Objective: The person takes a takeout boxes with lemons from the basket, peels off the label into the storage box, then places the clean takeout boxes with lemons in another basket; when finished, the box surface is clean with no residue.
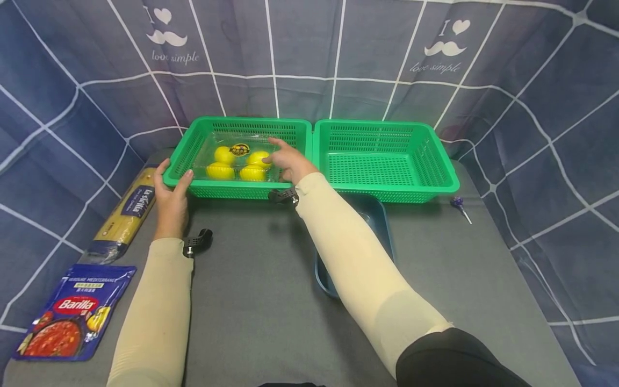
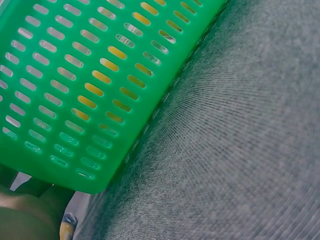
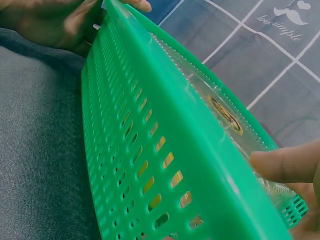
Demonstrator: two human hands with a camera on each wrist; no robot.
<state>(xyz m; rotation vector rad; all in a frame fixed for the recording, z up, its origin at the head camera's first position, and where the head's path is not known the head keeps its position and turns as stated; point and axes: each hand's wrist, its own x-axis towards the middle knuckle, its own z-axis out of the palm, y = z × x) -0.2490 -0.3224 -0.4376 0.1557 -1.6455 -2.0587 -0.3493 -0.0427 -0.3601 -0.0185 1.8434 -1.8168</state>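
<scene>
Blue grid curtain [image 1: 307,51] behind a grey table [image 1: 251,295]; I see the clear pack of yellow fruit [image 1: 239,150] inside the left green basket [image 1: 227,190]. Left hand [image 1: 172,207] has fingers spread at the basket's near-left corner, right hand [image 1: 292,161] fingers spread over the pack; I'd expect lopsided pressure to tip it.

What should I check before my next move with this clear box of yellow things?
1. Clear box inside the left green basket: ok.
2. Four yellow items visible in the box: ok.
3. Left hand gripping the basket's left end: ok.
4. Right hand gripping the box: cannot tell; it reaches over the box's right end.
5. Box fastened shut: cannot tell.
6. Blue bin in full view: not ok; the right forearm covers part of it.
</scene>
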